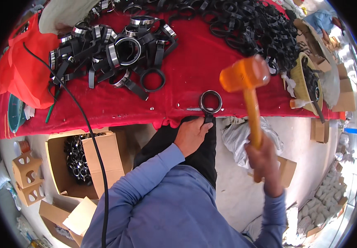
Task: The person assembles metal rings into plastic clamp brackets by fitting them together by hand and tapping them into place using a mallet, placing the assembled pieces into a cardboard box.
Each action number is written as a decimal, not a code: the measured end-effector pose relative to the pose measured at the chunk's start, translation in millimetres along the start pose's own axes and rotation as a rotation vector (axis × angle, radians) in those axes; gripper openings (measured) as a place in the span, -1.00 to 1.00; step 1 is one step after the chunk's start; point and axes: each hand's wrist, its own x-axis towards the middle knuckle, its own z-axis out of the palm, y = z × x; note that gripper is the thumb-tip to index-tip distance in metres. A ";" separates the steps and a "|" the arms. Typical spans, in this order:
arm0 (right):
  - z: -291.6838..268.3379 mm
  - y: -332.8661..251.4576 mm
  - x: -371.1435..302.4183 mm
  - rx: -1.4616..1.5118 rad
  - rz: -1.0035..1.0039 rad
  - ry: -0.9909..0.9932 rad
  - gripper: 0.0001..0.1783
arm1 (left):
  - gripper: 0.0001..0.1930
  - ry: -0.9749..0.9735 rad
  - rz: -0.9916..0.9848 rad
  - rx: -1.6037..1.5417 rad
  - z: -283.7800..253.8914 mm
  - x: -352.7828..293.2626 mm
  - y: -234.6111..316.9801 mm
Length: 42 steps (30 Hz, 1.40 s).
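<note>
My left hand (192,134) is closed round the short black handle of a ring-shaped part (210,102). Its round end, black with a bright metal rim, rests at the near edge of the red-covered table (186,62). Raised in my right hand (263,161) is a mallet (244,74) with an orange, see-through head and a yellowish wooden handle. The mallet head hangs above the table, to the right of the ring part and apart from it. Motion blurs my right hand slightly, but its fingers are wrapped round the handle.
Ring parts with metal bands (124,53) lie heaped at the left; black ring parts (253,29) cover the far right. A yellow basket (300,78) stands at the right edge. A black cable (79,107) crosses the left side. An open cardboard box (54,165) of parts sits below.
</note>
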 end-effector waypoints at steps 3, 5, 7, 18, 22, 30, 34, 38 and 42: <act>-23.4 -37.2 4.9 0.042 -0.151 0.162 -0.77 | -0.68 0.015 -0.005 -0.020 0.5 -0.8 4.1; -24.4 -29.3 14.1 0.057 -0.191 0.177 -0.79 | -0.69 0.018 0.005 -0.025 4.0 -0.9 6.0; -20.3 -21.8 23.5 -0.261 -0.259 -0.004 -0.78 | -0.70 0.017 0.019 -0.028 7.7 -0.1 6.6; -25.2 -32.8 20.9 -0.382 -0.350 -0.090 -0.72 | -0.66 0.051 0.064 0.031 7.7 -0.6 2.7; -33.5 -58.8 18.9 -0.495 -0.346 -0.248 -0.69 | -0.67 0.042 0.024 0.038 7.6 -2.4 4.3; -19.7 -31.0 23.6 -0.352 -0.329 -0.133 -0.68 | -0.66 0.033 0.036 0.066 10.5 -2.3 5.8; -34.2 -46.7 16.9 -0.262 -0.075 -0.262 -0.68 | -0.67 0.056 0.030 0.046 8.6 -3.7 3.3; -27.3 -15.0 12.4 -0.135 -0.099 -0.112 -0.72 | -0.67 0.064 0.026 0.023 13.0 -5.7 4.7; -21.9 24.6 18.2 -0.203 -0.239 -0.115 -0.71 | -0.67 0.040 0.034 -0.019 21.5 -4.0 10.5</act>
